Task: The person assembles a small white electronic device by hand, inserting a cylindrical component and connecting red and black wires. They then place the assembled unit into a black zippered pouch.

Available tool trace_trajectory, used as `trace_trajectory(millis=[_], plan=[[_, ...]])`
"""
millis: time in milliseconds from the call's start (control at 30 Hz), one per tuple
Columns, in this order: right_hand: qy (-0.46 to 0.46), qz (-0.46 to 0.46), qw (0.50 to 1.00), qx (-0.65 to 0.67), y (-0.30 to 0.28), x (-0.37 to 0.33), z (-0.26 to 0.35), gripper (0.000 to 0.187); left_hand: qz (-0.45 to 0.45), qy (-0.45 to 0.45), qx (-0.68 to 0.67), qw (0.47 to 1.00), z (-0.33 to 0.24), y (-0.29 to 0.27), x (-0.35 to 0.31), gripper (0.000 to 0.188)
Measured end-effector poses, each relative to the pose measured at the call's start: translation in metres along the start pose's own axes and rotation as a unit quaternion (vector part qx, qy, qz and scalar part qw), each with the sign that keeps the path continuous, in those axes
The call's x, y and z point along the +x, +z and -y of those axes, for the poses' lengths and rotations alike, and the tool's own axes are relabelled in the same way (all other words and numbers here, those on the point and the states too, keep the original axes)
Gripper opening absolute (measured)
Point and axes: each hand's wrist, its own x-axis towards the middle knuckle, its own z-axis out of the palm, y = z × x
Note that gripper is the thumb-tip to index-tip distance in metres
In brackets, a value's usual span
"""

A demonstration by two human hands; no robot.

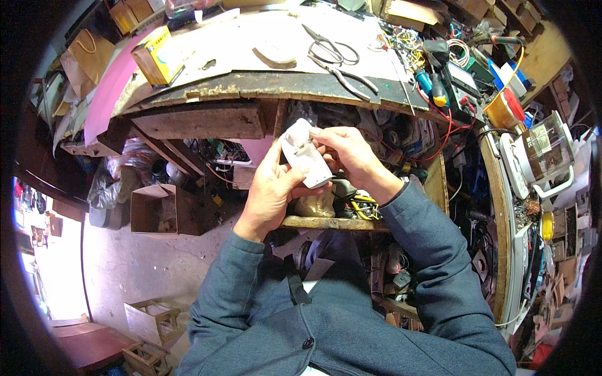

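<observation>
A yellow box (158, 55) with a pale label on its face sits at the far left corner of the workbench (251, 84), just beside a pink sheet (108, 94) that hangs off the bench's left end. Past that, a brown paper bag (84, 56) with a cord handle leans among the clutter. On the floor to the left stands an open cardboard box (153, 210), brown and square, flaps up. Over on the right, a round yellow tin with a red lid (506, 108) rests at the bench's edge, and near it a clear plastic jug on a white base (544, 150).

On the benchtop, a pair of scissors (327, 45) lies near the middle, with pliers (348, 78) just below them and a tangle of red and yellow wires (448, 116) to the right.

The person sits below the bench front, holding a small white plastic casing (304, 153) up between both hands. The left hand (273, 188) is closed round its lower end, thumb lying across the front and fingers behind. The right hand (351, 156) grips the upper right edge, fingertips pinched on the top of the casing. The casing is tilted, its top leaning left, and lies in front of the open shelf under the bench
</observation>
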Motion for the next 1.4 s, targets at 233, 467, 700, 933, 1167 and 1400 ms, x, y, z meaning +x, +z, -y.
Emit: trace_trajectory(millis=[233, 467, 700, 933, 1167, 1400], plan=[[-0.004, -0.011, 0.999, -0.050, 0.001, -0.003, 0.002, 0.031, -0.003, -0.003, 0.014, 1.000, 0.002, -0.003, -0.001, 0.072], [-0.050, -0.004, 0.995, -0.090, -0.004, 0.004, -0.005, 0.031, -0.005, -0.005, 0.028, 1.000, 0.006, -0.004, 0.000, 0.074], [-0.059, -0.008, 0.990, -0.126, -0.003, 0.003, -0.007, 0.022, 0.005, 0.006, 0.023, 1.000, 0.008, -0.006, -0.001, 0.074], [-0.071, 0.028, 0.994, -0.084, 0.002, -0.003, -0.002, 0.032, -0.026, 0.038, 0.022, 0.999, 0.013, -0.003, -0.003, 0.087], [-0.080, 0.051, 0.992, -0.080, -0.001, -0.003, 0.000, 0.028, -0.031, 0.062, 0.063, 0.996, 0.011, 0.000, -0.004, 0.084], [-0.056, 0.071, 0.993, -0.078, 0.001, -0.006, 0.006, 0.026, -0.027, 0.037, 0.052, 0.998, 0.006, 0.001, -0.005, 0.074]])
